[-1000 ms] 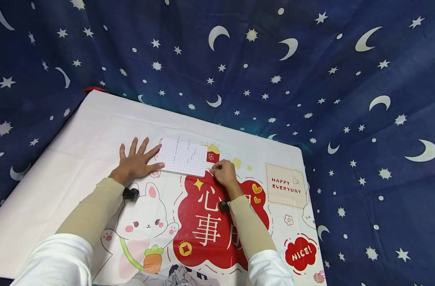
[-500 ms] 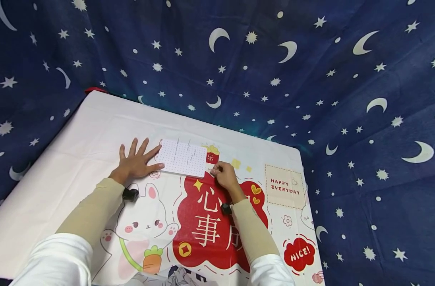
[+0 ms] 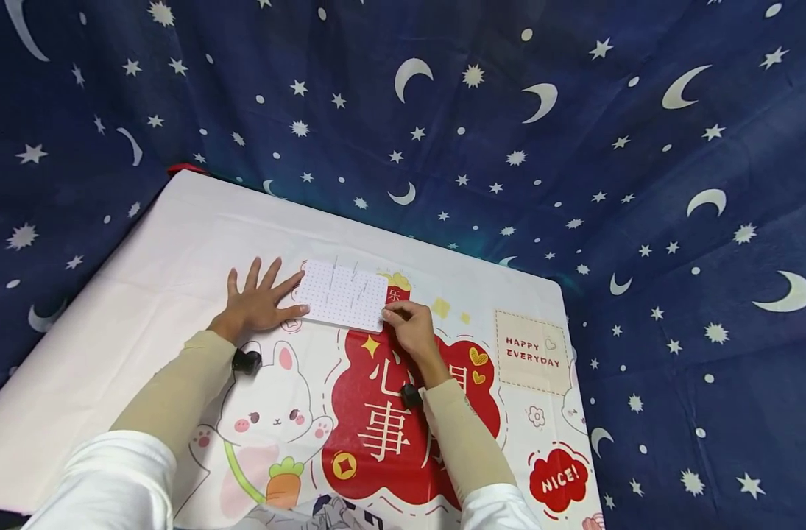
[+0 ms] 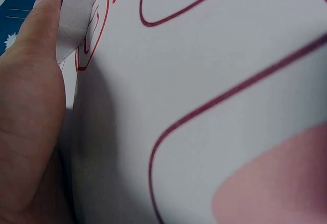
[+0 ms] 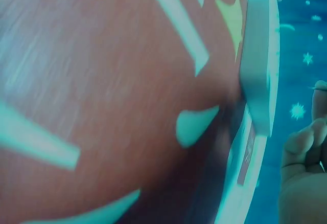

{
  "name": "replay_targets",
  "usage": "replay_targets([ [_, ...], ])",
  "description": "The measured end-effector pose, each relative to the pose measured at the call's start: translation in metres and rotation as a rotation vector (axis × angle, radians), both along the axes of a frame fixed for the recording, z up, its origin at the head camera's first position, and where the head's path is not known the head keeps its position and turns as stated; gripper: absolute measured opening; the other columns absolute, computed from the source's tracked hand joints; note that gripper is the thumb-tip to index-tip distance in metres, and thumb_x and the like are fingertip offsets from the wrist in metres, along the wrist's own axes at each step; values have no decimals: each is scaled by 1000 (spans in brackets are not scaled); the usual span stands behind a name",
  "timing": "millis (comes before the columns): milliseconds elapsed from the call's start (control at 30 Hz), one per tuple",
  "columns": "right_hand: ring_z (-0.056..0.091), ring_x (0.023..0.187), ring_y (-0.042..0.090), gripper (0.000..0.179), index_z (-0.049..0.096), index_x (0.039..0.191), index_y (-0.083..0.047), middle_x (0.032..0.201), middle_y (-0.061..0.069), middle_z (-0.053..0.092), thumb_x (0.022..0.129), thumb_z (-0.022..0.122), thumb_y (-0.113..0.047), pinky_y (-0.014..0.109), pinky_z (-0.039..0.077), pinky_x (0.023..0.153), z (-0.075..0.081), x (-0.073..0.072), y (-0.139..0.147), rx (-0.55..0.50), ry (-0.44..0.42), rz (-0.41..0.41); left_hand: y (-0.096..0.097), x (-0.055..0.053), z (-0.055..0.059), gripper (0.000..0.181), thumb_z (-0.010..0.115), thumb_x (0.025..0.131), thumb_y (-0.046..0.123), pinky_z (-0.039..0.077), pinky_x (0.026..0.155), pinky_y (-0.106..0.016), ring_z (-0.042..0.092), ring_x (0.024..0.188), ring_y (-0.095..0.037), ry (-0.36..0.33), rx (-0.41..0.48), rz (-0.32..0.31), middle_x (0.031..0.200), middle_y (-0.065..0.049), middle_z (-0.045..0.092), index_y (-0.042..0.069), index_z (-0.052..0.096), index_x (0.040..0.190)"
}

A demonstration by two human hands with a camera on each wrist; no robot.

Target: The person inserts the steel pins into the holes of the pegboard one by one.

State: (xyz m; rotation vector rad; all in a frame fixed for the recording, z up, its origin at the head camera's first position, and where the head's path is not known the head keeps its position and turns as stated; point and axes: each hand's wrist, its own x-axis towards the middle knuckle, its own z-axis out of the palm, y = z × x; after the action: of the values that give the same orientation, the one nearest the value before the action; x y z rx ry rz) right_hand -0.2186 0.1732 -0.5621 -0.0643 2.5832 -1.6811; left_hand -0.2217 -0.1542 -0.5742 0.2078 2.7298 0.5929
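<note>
A white board (image 3: 339, 315) with a grid of small dots lies on the table, several thin needles (image 3: 333, 274) standing up from it. My left hand (image 3: 253, 305) is spread flat at its left side, thumb and index finger reaching its edge. In the left wrist view, the thumb (image 4: 43, 19) rests against the board's side (image 4: 79, 19). My right hand (image 3: 412, 331) is at the board's right front corner, thumb and index finger pinched together. The right wrist view shows a thin needle (image 5: 311, 87) sticking out at those fingertips; most of it is hidden.
The table has a printed cloth (image 3: 197, 287) with a rabbit, red patches and lettering. A dark blue curtain (image 3: 455, 96) with moons and stars hangs behind the table and at both sides. Each wrist carries a small black camera (image 3: 246, 361).
My right hand has shifted left, from beside the board to its right front corner. The left hand keeps its place, and the head view has moved slightly.
</note>
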Motion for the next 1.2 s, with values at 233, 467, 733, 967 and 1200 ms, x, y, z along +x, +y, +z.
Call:
replay_targets([
  [233, 63, 83, 14, 11, 83, 100, -5, 99, 16, 78, 93, 79, -13, 21, 55, 71, 5, 6, -16, -13, 90, 34, 0, 2, 1, 90, 48, 96, 73, -22, 118, -76, -21, 159, -51, -5, 1, 13, 176, -19, -9, 30, 17, 168],
  [467, 66, 79, 12, 9, 84, 95, -3, 94, 15, 81, 91, 79, -10, 18, 55, 70, 4, 10, -35, -21, 210, 34, 0, 2, -2, 90, 48, 96, 73, -22, 117, -77, -21, 159, -51, -10, 8, 11, 176, -18, -9, 30, 16, 168],
  [733, 75, 74, 21, 9, 84, 92, 0, 88, 17, 81, 90, 77, -5, 19, 60, 68, -1, 14, -63, 27, 394, 21, 1, 1, -4, 90, 49, 95, 74, -20, 118, -77, -19, 159, -52, 5, 1, 3, 176, -19, -7, 30, 18, 167],
  [967, 78, 73, 26, 9, 84, 92, 1, 86, 16, 81, 90, 75, -3, 25, 64, 70, -7, 12, -83, 83, 465, -12, 0, 2, -1, 90, 49, 94, 75, -21, 119, -76, -20, 160, -50, 17, 7, 7, 177, -18, -7, 31, 19, 167],
  [1200, 78, 71, 23, 9, 84, 89, 0, 83, 15, 81, 88, 75, -1, 22, 62, 67, -10, 9, -96, 127, 503, -54, -2, 3, 0, 90, 50, 95, 75, -19, 119, -76, -18, 160, -51, 26, 6, 13, 177, -19, -5, 30, 21, 167],
])
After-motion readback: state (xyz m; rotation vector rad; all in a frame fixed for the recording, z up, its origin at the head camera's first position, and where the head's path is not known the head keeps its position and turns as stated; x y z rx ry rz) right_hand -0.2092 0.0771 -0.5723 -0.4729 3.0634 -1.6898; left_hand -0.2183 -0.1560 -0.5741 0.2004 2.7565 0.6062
